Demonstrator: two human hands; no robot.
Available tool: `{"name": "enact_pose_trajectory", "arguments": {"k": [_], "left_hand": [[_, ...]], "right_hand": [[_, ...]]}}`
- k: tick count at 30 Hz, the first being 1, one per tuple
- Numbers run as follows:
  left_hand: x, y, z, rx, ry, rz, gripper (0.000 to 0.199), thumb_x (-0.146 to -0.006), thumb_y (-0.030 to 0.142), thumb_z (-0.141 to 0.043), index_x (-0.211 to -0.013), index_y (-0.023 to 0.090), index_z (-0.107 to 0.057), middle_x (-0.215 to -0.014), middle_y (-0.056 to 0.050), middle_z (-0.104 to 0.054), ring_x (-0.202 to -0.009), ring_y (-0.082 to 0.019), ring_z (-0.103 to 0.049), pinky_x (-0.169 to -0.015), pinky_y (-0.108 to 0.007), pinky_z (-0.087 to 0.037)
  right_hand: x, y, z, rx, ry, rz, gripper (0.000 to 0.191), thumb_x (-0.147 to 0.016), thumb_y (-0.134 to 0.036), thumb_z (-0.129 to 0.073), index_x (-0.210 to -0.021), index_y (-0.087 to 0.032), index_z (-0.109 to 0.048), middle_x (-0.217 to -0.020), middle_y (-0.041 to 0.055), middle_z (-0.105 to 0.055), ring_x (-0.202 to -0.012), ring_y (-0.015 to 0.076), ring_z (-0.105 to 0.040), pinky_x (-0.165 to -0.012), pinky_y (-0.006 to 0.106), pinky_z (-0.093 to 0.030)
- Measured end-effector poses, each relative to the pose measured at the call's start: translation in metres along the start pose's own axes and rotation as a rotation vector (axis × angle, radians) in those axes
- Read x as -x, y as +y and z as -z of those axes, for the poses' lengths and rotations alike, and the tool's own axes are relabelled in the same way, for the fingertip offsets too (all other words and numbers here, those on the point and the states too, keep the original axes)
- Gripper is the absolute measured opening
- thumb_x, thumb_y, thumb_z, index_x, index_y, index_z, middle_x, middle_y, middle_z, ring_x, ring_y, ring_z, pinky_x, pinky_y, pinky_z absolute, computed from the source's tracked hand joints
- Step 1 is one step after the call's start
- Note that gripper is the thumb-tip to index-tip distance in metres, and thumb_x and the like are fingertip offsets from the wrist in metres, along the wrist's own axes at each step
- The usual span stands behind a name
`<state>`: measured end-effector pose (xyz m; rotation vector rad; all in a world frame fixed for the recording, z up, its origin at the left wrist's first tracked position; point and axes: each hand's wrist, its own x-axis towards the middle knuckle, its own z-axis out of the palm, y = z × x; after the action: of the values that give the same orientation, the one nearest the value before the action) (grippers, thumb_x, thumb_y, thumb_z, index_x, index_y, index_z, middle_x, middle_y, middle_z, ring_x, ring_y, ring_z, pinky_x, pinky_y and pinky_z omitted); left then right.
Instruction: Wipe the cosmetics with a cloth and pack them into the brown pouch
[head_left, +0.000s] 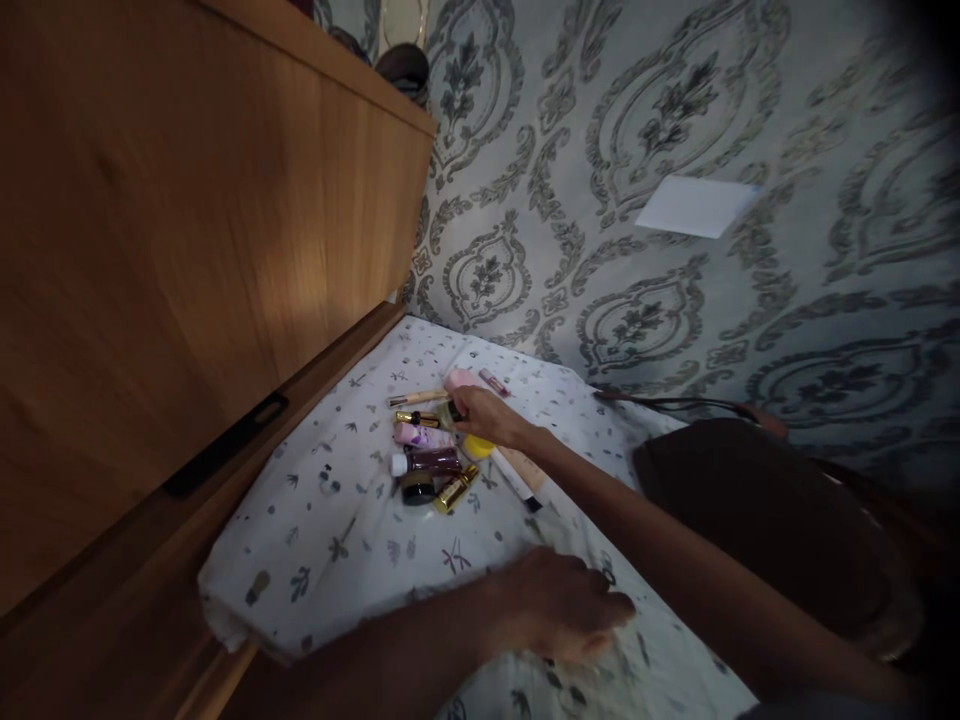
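Observation:
My right hand (486, 417) reaches into a cluster of cosmetics, its fingers closed at a small dark greenish container (451, 413) that they partly hide. Against that hand lie a pink rounded item (461, 379) and a yellow round lid (478, 446). Nearby are a gold-and-black tube (417, 419), a pink tube (424, 436), a purple bottle with a white cap (435, 460), a black-lidded jar (418, 488) and a gold bottle (457, 489). Closer to me, my left hand (566, 605) is loosely curled over the cloth, slightly blurred, with nothing visible in it.
A patterned white cloth (352, 510) covers the surface. Along the left stands a wooden panel (247, 200) with a black handle slot (225, 445). A dark brown bag (735, 520) sits at right. A makeup brush (412, 398) and a white tube (514, 478) flank the cluster.

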<state>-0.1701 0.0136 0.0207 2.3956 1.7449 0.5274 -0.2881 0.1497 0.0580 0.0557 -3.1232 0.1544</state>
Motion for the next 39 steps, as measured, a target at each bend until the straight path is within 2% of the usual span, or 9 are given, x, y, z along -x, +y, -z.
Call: {"name": "enact_pose_trajectory", "arguments": {"k": [3,11,17,21,25,31,35,37,39], "left_hand": [[0.0,-0.001,-0.003,0.019,0.03,0.009,0.02,-0.094,0.029,-0.05,-0.108,0.018,-0.059,-0.097,-0.006,-0.072,-0.089,-0.023,-0.069,-0.048,-0.029,-0.038],[-0.001,-0.002,-0.005,0.037,0.026,0.007,0.023,-0.094,0.028,-0.05,-0.111,0.016,-0.059,-0.098,-0.009,-0.071,-0.086,-0.023,-0.068,-0.051,-0.028,-0.038],[0.0,-0.001,-0.002,0.042,0.044,0.0,0.02,-0.093,0.026,-0.05,-0.106,0.015,-0.061,-0.096,-0.008,-0.072,-0.082,-0.022,-0.068,-0.045,-0.031,-0.032],[-0.001,-0.003,-0.002,0.048,0.049,-0.01,0.019,-0.092,0.025,-0.051,-0.106,0.016,-0.061,-0.094,-0.008,-0.072,-0.08,-0.021,-0.068,-0.045,-0.03,-0.032],[-0.001,-0.003,-0.002,0.032,0.016,-0.01,0.022,-0.093,0.028,-0.051,-0.108,0.016,-0.061,-0.097,-0.008,-0.072,-0.084,-0.021,-0.068,-0.045,-0.03,-0.03],[-0.002,-0.003,-0.008,0.109,0.082,0.057,0.02,-0.089,0.024,-0.054,-0.104,0.016,-0.063,-0.093,-0.01,-0.073,-0.079,-0.024,-0.069,-0.052,-0.029,-0.04],[-0.01,-0.014,-0.019,0.38,0.303,0.218,0.018,-0.085,0.02,-0.053,-0.096,0.017,-0.067,-0.088,-0.009,-0.074,-0.08,-0.025,-0.069,-0.067,-0.032,-0.051],[-0.014,-0.02,-0.024,0.585,0.431,0.327,0.017,-0.082,0.019,-0.053,-0.09,0.018,-0.068,-0.086,-0.007,-0.074,-0.082,-0.025,-0.068,-0.074,-0.033,-0.052],[-0.018,-0.024,-0.026,0.834,0.522,0.423,0.016,-0.081,0.019,-0.053,-0.089,0.017,-0.066,-0.081,-0.005,-0.071,-0.075,-0.022,-0.066,-0.07,-0.031,-0.053]], "right_hand": [[-0.005,0.002,0.0,-0.004,-0.019,0.004,0.015,-0.076,-0.02,-0.069,-0.079,-0.017,-0.055,-0.081,0.0021,-0.061,-0.075,0.0161,-0.054,-0.063,0.025,-0.033],[-0.016,-0.004,0.009,0.11,-0.089,-0.011,0.009,-0.078,-0.02,-0.067,-0.086,-0.017,-0.066,-0.096,0.0075,-0.069,-0.098,0.0222,-0.059,-0.073,0.026,-0.039],[-0.049,-0.013,0.003,0.134,-0.072,-0.049,0.029,-0.09,-0.02,-0.053,-0.116,-0.014,-0.066,-0.112,0.0129,-0.07,-0.11,0.0239,-0.059,-0.084,0.028,-0.042],[-0.065,-0.022,-0.005,0.152,-0.15,-0.014,0.031,-0.084,-0.02,-0.063,-0.114,-0.016,-0.068,-0.111,0.0126,-0.072,-0.106,0.0248,-0.063,-0.083,0.027,-0.043],[-0.063,-0.029,0.005,0.168,-0.147,-0.064,0.024,-0.089,-0.021,-0.055,-0.108,-0.015,-0.068,-0.106,0.0162,-0.072,-0.098,0.0271,-0.066,-0.078,0.031,-0.044],[-0.019,-0.031,0.029,0.082,-0.008,-0.137,0.026,-0.1,-0.027,-0.04,-0.107,-0.014,-0.061,-0.093,0.0112,-0.071,-0.085,0.0206,-0.064,-0.07,0.027,-0.042],[0.044,-0.026,0.026,-0.394,0.222,-0.104,0.037,-0.1,-0.044,-0.039,-0.089,-0.016,-0.061,-0.073,0.0022,-0.061,-0.069,0.0151,-0.056,-0.062,0.025,-0.04],[0.082,-0.027,0.022,-0.607,0.347,-0.179,0.042,-0.096,-0.054,-0.042,-0.086,-0.017,-0.06,-0.066,-0.0009,-0.055,-0.061,0.013,-0.05,-0.055,0.024,-0.037],[0.119,-0.033,0.017,-0.784,0.475,-0.306,0.047,-0.093,-0.061,-0.043,-0.087,-0.018,-0.06,-0.059,-0.0036,-0.048,-0.052,0.011,-0.043,-0.05,0.023,-0.033]]}}
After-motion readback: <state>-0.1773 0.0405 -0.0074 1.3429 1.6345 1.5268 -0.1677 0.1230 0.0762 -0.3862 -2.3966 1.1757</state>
